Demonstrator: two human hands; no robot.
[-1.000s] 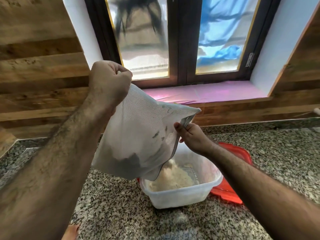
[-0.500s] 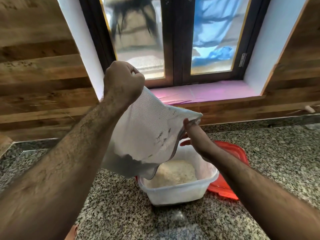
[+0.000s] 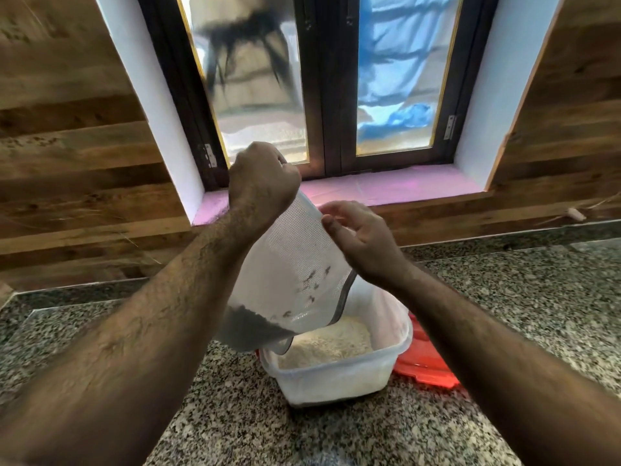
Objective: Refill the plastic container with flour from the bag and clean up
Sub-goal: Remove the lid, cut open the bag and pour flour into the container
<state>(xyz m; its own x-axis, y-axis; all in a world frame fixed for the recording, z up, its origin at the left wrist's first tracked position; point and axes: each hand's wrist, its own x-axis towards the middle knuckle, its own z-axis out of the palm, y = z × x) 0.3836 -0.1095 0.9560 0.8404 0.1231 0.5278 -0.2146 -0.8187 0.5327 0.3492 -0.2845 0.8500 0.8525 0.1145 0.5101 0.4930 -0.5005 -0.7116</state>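
Pouring looks nearly done here. The left hand is balled into a fist around the bottom of the flour bag, holding it upended with its mouth hanging just over the plastic container. The right hand rests against the bag's side edge, fingers loosely spread rather than pinching anything. The bag looks limp and mostly empty, and there's a decent mound of flour sitting in the container on the granite surface. What's left, probably: shake out the dregs, snap on the red lid lying just behind the container, and tidy up.
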